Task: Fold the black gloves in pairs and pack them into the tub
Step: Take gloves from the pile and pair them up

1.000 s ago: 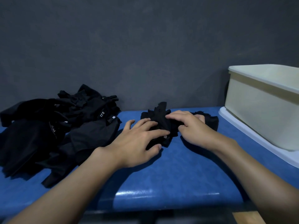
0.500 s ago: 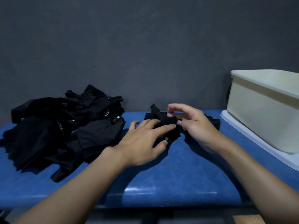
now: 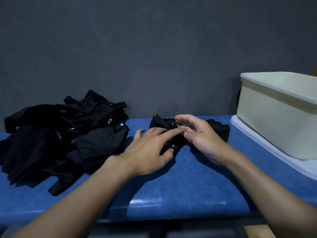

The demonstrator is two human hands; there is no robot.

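Black glove pair (image 3: pixel 161 123) lies bunched at mid-surface, towards the rear edge. Left hand (image 3: pixel 149 148) lies flat upon it, fingers straight and spread. Right hand (image 3: pixel 204 138) is at its right end, fingers loosely curved; whether it pinches the fabric cannot be told. Blue surface (image 3: pixel 188 186) also carries a pile of black gloves (image 3: pixel 68 134) at left and, at right, the cream tub (image 3: pixel 274 124), well apart, standing on a white tray (image 3: pixel 267 152).
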